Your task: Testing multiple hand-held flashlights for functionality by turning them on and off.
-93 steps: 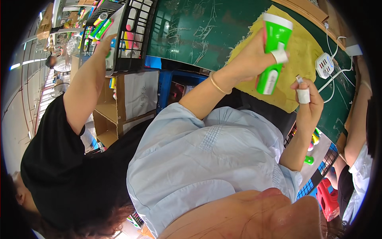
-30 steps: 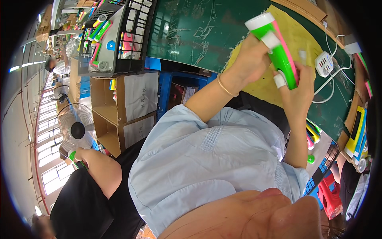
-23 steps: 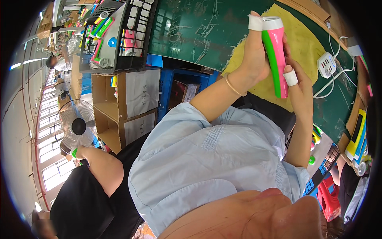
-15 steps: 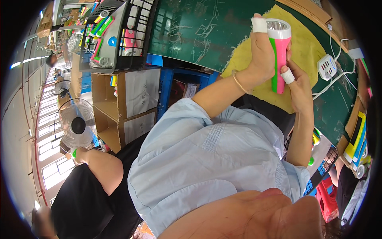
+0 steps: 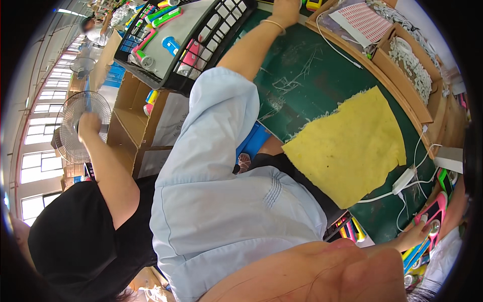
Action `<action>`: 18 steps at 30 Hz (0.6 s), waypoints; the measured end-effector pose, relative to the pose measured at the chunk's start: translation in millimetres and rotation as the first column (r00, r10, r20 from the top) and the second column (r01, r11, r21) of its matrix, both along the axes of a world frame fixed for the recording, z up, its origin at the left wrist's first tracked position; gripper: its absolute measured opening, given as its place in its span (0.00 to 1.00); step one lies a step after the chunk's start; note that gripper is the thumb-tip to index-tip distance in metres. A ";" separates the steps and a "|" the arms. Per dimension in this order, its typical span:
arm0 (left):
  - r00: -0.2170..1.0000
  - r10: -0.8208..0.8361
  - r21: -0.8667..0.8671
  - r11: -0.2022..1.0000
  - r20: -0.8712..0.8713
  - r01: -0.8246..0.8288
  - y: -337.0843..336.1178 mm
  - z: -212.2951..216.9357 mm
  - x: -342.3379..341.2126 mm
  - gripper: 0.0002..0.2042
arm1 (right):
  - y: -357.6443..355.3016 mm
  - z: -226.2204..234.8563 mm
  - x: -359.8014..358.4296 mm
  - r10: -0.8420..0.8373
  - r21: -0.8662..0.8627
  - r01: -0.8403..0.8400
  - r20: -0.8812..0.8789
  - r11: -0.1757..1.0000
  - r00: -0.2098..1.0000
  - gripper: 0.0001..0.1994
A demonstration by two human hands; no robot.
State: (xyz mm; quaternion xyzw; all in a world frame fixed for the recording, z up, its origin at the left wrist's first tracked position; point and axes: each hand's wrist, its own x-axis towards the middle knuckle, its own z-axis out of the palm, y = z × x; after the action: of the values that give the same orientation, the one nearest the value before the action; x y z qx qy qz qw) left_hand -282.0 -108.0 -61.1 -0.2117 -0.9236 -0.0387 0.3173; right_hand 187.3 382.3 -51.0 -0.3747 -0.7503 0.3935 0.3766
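My left hand (image 5: pixel 287 11) reaches far out to the top edge of the view, past the black crate. Its fingers are cut off there, so whatever it holds or touches is hidden. Over at the lower right, my right hand (image 5: pixel 415 236), a white wrap on its thumb, closes on a pink flashlight (image 5: pixel 438 207) among several others. That flashlight is partly covered by the hand. A yellow cloth (image 5: pixel 352 146) lies bare on the green table (image 5: pixel 297 75) between my arms.
The black crate (image 5: pixel 173 75) at the upper left holds several colourful flashlights. Along the far edge stand a cardboard tray (image 5: pixel 427 113) of white parts and a red-printed sheet (image 5: pixel 359 22). White cables run by a white charger (image 5: pixel 403 180). Another person's arm (image 5: pixel 455 201) is close to my right hand.
The pink and green flashlight held in both hands is gone from above the cloth. My left hand has moved to the upper left, my right hand down to the right.
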 end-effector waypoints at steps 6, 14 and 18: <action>0.996 -0.083 -0.134 0.987 0.041 0.088 -14.5 43.5 8.5 0.12 | -22.1 16.9 -19.3 -0.463 0.799 0.010 0.338 0.602 0.819 0.26; 0.393 -0.917 0.996 0.084 0.065 0.031 23.0 98.2 143.1 0.27 | -178.1 39.9 -20.4 0.622 -0.497 -0.695 -0.337 0.519 0.706 0.26; 0.063 -0.992 0.944 -0.125 -0.111 -0.306 65.0 73.6 242.0 0.20 | -222.0 26.8 -61.3 0.754 -0.459 -0.848 -0.451 0.263 0.478 0.37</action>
State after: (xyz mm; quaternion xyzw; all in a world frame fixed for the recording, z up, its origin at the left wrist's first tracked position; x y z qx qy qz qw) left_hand -40.0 -42.9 12.5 -0.2692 -0.4183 -0.8304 -0.2511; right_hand 126.0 160.3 -24.2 -0.0154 -0.6250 0.7801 0.0266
